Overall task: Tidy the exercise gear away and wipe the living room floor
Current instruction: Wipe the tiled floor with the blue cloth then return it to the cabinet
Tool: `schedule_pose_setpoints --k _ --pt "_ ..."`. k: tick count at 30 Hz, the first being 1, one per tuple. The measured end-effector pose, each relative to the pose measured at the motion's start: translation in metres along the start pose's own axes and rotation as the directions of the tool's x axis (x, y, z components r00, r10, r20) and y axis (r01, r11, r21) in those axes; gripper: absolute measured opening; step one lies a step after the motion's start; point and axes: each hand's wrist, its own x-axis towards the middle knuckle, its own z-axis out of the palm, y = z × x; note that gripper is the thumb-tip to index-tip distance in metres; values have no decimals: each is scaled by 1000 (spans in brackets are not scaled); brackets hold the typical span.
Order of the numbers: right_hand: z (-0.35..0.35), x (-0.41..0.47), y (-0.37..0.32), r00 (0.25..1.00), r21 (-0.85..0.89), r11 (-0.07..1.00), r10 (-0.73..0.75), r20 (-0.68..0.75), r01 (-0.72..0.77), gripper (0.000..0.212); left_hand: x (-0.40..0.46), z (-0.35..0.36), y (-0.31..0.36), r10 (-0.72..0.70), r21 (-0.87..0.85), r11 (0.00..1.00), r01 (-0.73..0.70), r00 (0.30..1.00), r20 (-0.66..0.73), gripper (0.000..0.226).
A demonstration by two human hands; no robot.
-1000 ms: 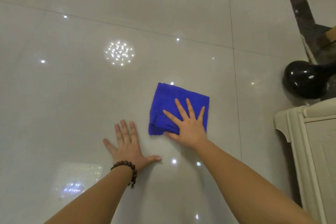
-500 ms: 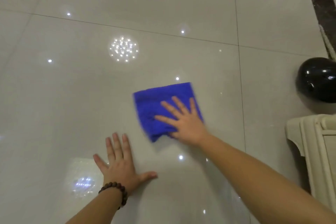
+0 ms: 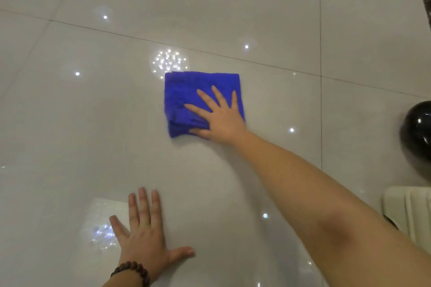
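The folded blue cloth (image 3: 186,100) is pressed flat to the floor (image 3: 70,135) under the spread right hand (image 3: 220,116); the left hand (image 3: 144,237), spread, is braced well nearer

A folded blue cloth (image 3: 186,98) lies flat on the glossy pale tiled floor (image 3: 70,135), roughly square, fuzzy in texture, layered edges showing along its near side. It sits just below a tile seam, its right part under a flat palm.

Glossy tile floor (image 3: 93,147), plush cloth (image 3: 186,95)
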Motion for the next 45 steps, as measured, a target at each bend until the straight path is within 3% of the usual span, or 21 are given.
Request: schedule_pose_setpoints --k 3,5,7,10,13,15,16,17,19,21,23,25,26,28,31,33,35,36,38,40,45 --pt "-1 -18 97 895 154 890 443 -61 -430 74 1 3 1 0 0 1000 0 1000 -14 155" --pt "-5 -46 151 615 329 572 788 35 -752 82 1 2 0 2 19 1000 -1 1000 -11 154" --pt "-9 -55 154 435 389 361 892 121 -848 89 1 2 -1 2 26 1000 -2 1000 0 152" --pt "6 -39 83 653 306 624 757 -12 -719 86 0 -1 -2 10 41 999 -11 1000 11 151" --pt "31 -54 12 961 82 964 260 -91 -252 78 -2 -3 -2 -16 48 999 15 1000 26 151" --pt "35 -77 35 988 20 994 110 -109 -108 73 -3 -8 1 -29 71 997 26 999 45 153" --pt "37 -91 62 970 29 978 209 -125 -207 71 -4 -9 1 -34 78 997 31 998 47 152" --pt "36 -107 90 907 76 913 408 -103 -401 69 -5 -9 2 -44 70 997 41 998 44 150" --pt "31 -138 129 526 269 504 851 10 -821 71 -7 -12 4 -61 80 995 57 997 46 147" --pt "31 -141 101 260 338 209 959 113 -918 76 -7 -13 4 -68 92 994 62 996 56 147" --pt "42 -126 19 536 314 527 842 -65 -790 70 -9 -14 5 -63 90 994 59 997 49 148" --pt "59 -123 -76 907 186 929 358 -222 -321 62 -10 -13 4 -51 109 993 46 998 39 146" --pt "64 -131 -107 972 85 993 98 -215 -81 61 -10 -12 4 -46 121 992 42 998 35 143" --pt "64 -143 -101 982 -11 994 -110 -156 110 65 -10 -12 3 -42 114 993 39 999 22 144" --pt "71 -180 -10 920 85 937 349 -178 -338 65 -13 -14 4 -43 87 995 42 999 15 147" --pt "66 -215 28 598 299 577 801 -27 -760 62 -13 -14 5 -43 93 995 40 999 25 147" --pt "64 -225 6 351 296 299 925 142 -907 65 -12 -16 4 -43 87 995 38 998 52 148" --pt "66 -223 -20 431 268 387 893 129 -882 65 -12 -17 3 -38 80 996 32 997 65 147" --pt "73 -227 -74 783 233 759 621 24 -609 67 -12 -18 0 -16 57 998 12 998 68 146" --pt "68 -239 -95 947 161 934 319 23 -318 74 -14 -16 -3 1 22 1000 -2 1000 15 143" --pt "19 -226 -59 789 504 721 604 -118 -476 75 -25 -11 -13 3 -173 984 -50 965 -262 103"
